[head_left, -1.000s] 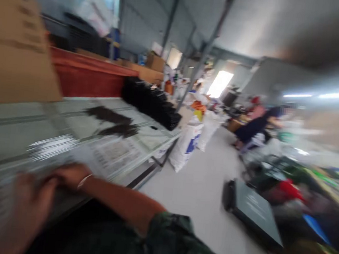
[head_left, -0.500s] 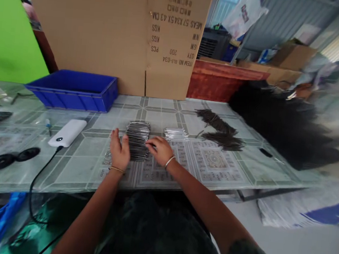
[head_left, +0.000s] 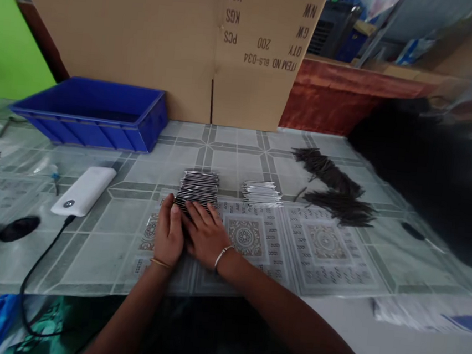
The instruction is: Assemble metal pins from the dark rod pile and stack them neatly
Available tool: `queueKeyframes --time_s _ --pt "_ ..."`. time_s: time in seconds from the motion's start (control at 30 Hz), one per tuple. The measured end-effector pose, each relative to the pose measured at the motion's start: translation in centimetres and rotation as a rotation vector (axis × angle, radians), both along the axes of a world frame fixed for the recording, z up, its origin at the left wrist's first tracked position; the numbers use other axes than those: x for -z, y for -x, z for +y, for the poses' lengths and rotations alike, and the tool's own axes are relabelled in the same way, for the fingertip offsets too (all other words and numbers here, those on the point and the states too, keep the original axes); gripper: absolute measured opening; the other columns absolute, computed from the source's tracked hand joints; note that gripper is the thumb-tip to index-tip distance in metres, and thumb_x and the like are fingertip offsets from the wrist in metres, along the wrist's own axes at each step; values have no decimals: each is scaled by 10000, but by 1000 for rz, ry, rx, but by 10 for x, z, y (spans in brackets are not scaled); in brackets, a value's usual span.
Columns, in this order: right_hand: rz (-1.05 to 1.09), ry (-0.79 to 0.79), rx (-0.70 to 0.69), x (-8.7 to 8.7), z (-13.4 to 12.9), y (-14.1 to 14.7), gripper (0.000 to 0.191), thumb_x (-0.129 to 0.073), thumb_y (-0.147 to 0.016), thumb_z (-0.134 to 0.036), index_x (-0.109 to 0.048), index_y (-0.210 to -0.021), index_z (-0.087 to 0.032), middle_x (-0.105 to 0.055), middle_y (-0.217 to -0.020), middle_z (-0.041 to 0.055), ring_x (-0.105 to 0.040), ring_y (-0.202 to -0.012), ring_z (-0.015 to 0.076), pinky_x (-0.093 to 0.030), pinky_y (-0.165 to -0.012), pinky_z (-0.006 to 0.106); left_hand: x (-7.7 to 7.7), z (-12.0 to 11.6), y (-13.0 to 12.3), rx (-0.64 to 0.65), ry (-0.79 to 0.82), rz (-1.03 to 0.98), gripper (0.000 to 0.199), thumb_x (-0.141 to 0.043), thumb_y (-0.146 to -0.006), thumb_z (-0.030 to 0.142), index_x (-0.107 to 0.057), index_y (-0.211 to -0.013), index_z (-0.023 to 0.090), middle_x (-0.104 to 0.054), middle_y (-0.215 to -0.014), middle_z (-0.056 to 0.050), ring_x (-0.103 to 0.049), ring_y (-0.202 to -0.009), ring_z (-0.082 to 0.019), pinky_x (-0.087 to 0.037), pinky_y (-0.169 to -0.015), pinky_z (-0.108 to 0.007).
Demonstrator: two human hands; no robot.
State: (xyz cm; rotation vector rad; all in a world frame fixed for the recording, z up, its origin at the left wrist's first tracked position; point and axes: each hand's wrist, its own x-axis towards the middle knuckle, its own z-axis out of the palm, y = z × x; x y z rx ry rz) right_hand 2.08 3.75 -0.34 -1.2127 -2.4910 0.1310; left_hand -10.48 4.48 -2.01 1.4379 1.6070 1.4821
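Note:
A stack of thin dark metal rods [head_left: 199, 184] lies crosswise on the patterned table cover. My left hand [head_left: 169, 232] stands on edge at the stack's lower left, its fingers stretched out and holding nothing. Across the near part of the stack, my right hand [head_left: 204, 232] lies flat with its fingers spread, covering the rods beneath. A smaller pile of bright silver rods [head_left: 261, 194] sits to the right. Farther right are two bundles of thin dark strips [head_left: 339, 207].
A blue bin [head_left: 100, 114] stands at the back left before a large cardboard sheet [head_left: 149, 35]. On the left are a white power bank [head_left: 84, 190] with a black cable and sunglasses [head_left: 0, 235]. A black heap [head_left: 428, 173] is at the right.
My right hand has gone from a pinch at the stack's right side to lying flat over its near part. The view has moved closer to the table.

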Motion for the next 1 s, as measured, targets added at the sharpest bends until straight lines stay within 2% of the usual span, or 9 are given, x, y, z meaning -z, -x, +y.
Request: queueKeyframes --time_s 0.07,0.17,0.33,0.43,0.53,0.7,0.87,0.93,1.0 --pt "-14 56 0 8 -2 0 600 -457 -974 -393 -318 -1508 -156 -176 -1623 106 -121 -1503 252 -106 -1238 477 2 1 -2 34 10 9 642 -364 -975 551 -290 -1502 191 -338 -1552 -141 -307 -1445 -213 -221 -1222 -409" --pt "-30 98 -3 13 -2 4 628 -423 -985 -396 -255 -1532 -139 -118 -1633 101 -59 -1515 244 -91 -1241 492 6 2 -3 102 24 50 732 -383 -972 538 -108 -1549 180 -161 -1614 -153 -177 -1491 -214 -148 -1237 -424" --pt "-30 66 -44 -4 -7 -24 603 -409 -994 -401 -244 -1542 -208 -146 -1632 57 -70 -1515 219 -81 -1240 505 5 3 -1 85 22 76 696 -399 -967 533 -182 -1540 202 -233 -1595 -146 -233 -1475 -223 -166 -1232 -436" --pt "-35 83 130 -9 -9 -75 586 -380 -1005 -425 -238 -1547 -251 -124 -1636 37 -66 -1516 230 -58 -1228 537 3 3 -1 79 20 109 721 -412 -954 550 -209 -1536 175 -262 -1582 -161 -258 -1466 -246 -186 -1229 -434" --pt "-72 235 379 0 -8 -124 640 -392 -993 -490 -251 -1545 -200 -145 -1628 86 -92 -1512 257 -50 -1215 568 4 4 -2 70 21 202 786 -435 -929 589 -211 -1533 139 -259 -1580 -174 -246 -1467 -278 -170 -1230 -443" --pt "-66 304 441 16 -18 -146 619 -362 -1000 -505 -299 -1528 -190 -166 -1622 96 -146 -1503 253 -102 -1211 554 7 6 1 12 -14 283 838 -425 -927 593 -183 -1522 55 -244 -1571 -225 -264 -1457 -286 -199 -1210 -449" --pt "-50 294 400 11 -54 -142 601 -356 -1004 -489 -307 -1522 -190 -222 -1611 88 -182 -1494 244 -145 -1210 534 -16 -3 -7 -86 -112 473 819 -466 -882 563 -236 -1508 87 -298 -1557 -201 -220 -1460 -362 -106 -1180 -600" --pt "-44 285 352 6 -63 -153 599 -382 -999 -480 -290 -1528 -215 -235 -1609 75 -206 -1487 235 -159 -1207 536 -32 -12 -16 -91 -150 588 793 -460 -866 560 -245 -1515 158 -293 -1573 -144 -156 -1477 -362 -29 -1160 -649" --pt "-34 258 344 -2 -61 -173 563 -397 -1002 -430 -292 -1525 -247 -237 -1611 53 -240 -1475 219 -162 -1208 531 -45 -21 -28 -56 -210 661 728 -457 -862 546 -279 -1507 260 -289 -1586 -52 -146 -1489 -307 -4 -1178 -614"
